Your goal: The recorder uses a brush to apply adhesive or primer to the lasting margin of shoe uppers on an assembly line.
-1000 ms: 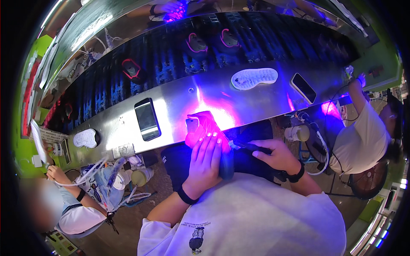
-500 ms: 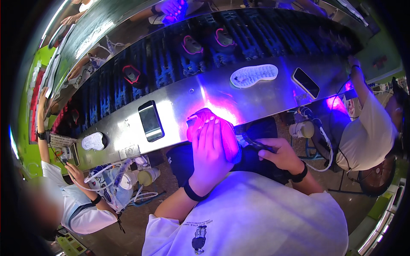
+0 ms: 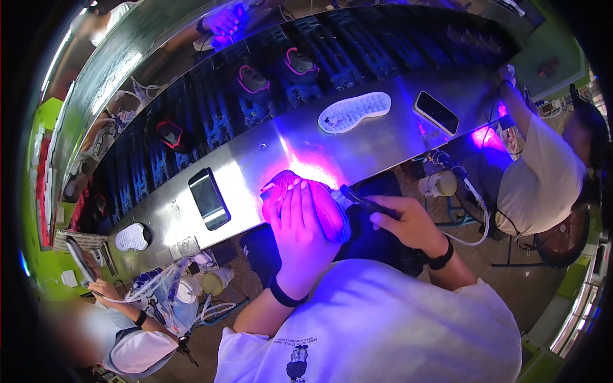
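Observation:
A shoe upper (image 3: 328, 216), glowing pink and red under violet light, rests at the near edge of the metal bench (image 3: 255, 167). My left hand (image 3: 299, 223) lies over it, fingers close together along its top, gripping it. In my right hand (image 3: 408, 225) is a dark-handled brush (image 3: 365, 200), fingers wrapped round the handle. The brush's tip is at the right side of the upper; whether it touches cannot be told. Behind the upper, a bright pink-violet patch of light falls on the bench.
A phone (image 3: 209, 199) lies left of the upper, another phone (image 3: 437, 113) at the right. White shoe soles (image 3: 355, 113) sit on the bench. Beyond runs a dark roller conveyor (image 3: 217, 115) carrying dark shoe uppers (image 3: 253, 81). Co-workers sit on both sides; pots (image 3: 218, 279) stand below bench level.
The view has shifted, so bench things appear further left. My right hand has raised the brush along the upper's side. The co-worker at left has drawn an arm back from the conveyor.

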{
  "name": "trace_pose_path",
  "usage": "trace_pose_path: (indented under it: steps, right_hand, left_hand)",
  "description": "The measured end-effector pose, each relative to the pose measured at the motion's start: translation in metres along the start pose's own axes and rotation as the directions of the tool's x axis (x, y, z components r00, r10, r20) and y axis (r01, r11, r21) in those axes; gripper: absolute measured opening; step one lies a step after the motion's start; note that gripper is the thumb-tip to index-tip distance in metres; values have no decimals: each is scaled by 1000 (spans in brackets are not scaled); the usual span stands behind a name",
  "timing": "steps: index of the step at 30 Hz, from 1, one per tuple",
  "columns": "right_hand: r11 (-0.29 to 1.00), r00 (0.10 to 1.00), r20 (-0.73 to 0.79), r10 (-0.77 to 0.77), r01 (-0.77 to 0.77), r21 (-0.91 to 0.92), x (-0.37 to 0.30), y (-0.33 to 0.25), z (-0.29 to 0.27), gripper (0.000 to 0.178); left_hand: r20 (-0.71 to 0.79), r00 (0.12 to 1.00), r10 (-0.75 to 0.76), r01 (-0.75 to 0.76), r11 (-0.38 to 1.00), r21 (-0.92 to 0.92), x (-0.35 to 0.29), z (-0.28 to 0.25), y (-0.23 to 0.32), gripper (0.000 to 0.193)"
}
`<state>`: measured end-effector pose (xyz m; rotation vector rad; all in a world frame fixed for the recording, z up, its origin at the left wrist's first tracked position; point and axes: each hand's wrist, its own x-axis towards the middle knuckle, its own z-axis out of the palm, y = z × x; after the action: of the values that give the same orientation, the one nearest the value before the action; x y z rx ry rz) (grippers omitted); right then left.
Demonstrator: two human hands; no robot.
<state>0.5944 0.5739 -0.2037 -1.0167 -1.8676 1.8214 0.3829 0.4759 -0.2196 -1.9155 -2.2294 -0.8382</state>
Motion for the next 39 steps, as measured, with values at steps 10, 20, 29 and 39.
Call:
trace_pose_path:
  steps: [10,20,29,39]
  right_hand:
    - [993,995,77,62,-54,-101,-5,-3,2,38]
    - [994,999,-11,46,-47,-98,11,-9,-2,36]
    - [995,993,-74,91,-87,52,-16,-15,-9,39]
    - [830,966,-187,-179,47,-556,-2,-61,-15,40]
  left_hand:
    - [3,999,-39,39,997,-70,-9,-5,-10,84]
    - [-61,997,-44,44,999,-4,12,1,-7,89]
    - [26,995,-97,97,995,-4,37,5,1,90]
    - [62,991,-122,125,991,-56,57,5,-5,96]
